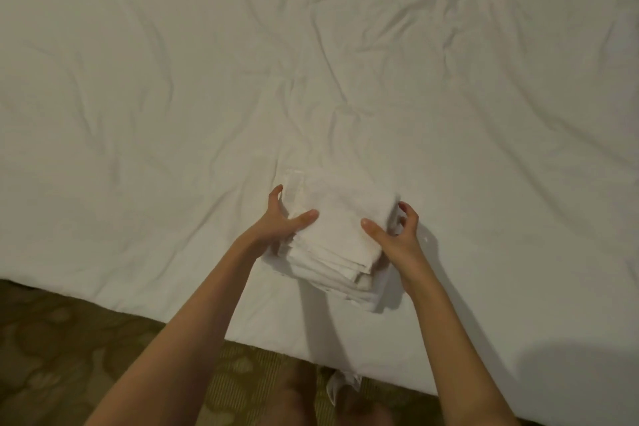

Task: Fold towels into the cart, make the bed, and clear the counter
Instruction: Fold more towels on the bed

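Head view, both hands [281, 220] clasping towel stack [340, 235]

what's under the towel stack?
The stack of folded towels rests on the wrinkled white bed sheet, near its front edge. The left hand and right hand grip its sides. Fingers wrapped beneath, and the sheet directly under it, are hidden.

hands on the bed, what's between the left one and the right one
The stack of folded towels, gripped on either side by the left hand and right hand, in the head view.
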